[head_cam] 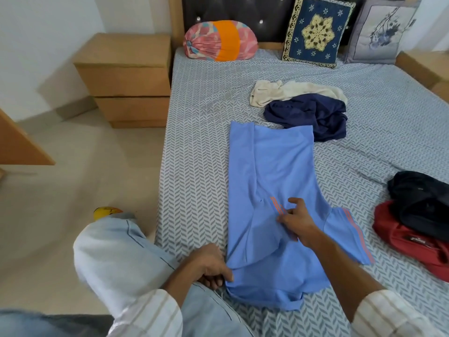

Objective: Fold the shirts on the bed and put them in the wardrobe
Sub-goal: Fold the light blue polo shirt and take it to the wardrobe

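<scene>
- Shirt in light blue (279, 166) lies flat on the bed (194, 142), stretching away from both hands, with one long side already turned in over the body; laid out like this it gives straight edges to fold against.
- Left hand (211, 265) pinches the near corner of the blue cloth, fingers curled round the edge, which seems meant to anchor the garment so it does not slide on the sheet.
- Right hand (297, 220) rests on the folded-in sleeve beside the orange stripes, fingers loosely spread and lightly bent, apparently smoothing or pressing that flap; I cannot tell whether any cloth is caught between finger and thumb.
- Just right of that hand the other sleeve sticks out, not yet tucked, so I judge the fold about half done: this side likely comes in next, then the length gets doubled.
- Beyond the hands, past the far hem, a navy garment (308, 117) and a cream garment (291, 92) lie crumpled, touching each other.
- Well to the right of the right hand a black garment (420, 200) lies partly on a red one (408, 242); these heaps wait aside, leaving working room.
- Wardrobe is not clearly in view; a wooden panel (21, 147) shows far left of the left hand, and a bedside cabinet (126, 79) stands beyond it.
</scene>
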